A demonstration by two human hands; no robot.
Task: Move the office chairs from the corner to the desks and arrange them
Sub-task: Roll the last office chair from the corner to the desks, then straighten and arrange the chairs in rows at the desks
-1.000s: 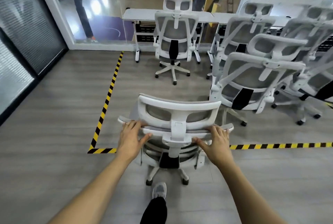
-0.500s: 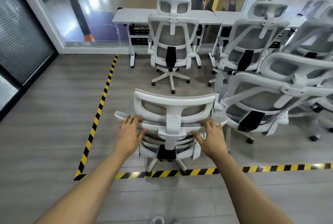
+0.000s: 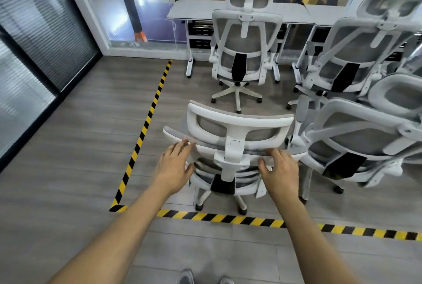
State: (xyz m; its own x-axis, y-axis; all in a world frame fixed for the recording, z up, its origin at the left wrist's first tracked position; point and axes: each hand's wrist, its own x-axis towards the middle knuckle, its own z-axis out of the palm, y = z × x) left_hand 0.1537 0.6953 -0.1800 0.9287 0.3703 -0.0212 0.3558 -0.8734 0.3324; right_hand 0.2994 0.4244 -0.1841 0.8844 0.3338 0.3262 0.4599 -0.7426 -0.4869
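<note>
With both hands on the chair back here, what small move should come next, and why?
Probably nudge the near chair forward and slightly left: the left hand and right hand rest on its back, and its right edge crowds the neighbouring chair.

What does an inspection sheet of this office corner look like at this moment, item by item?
Surface: grey wood-look floor, marked with striped tape.
Job's things: near chair stands inside the tape, its wheels near the front line; one chair at the desk faces the white desk; more chairs crowd the right.
Clutter: nothing seen.
Hands: left hand and right hand rest on the near chair's back, fingers loose.
Cables: nothing seen.
Surroundings: glass wall behind the desks, blinds on the left.
</note>
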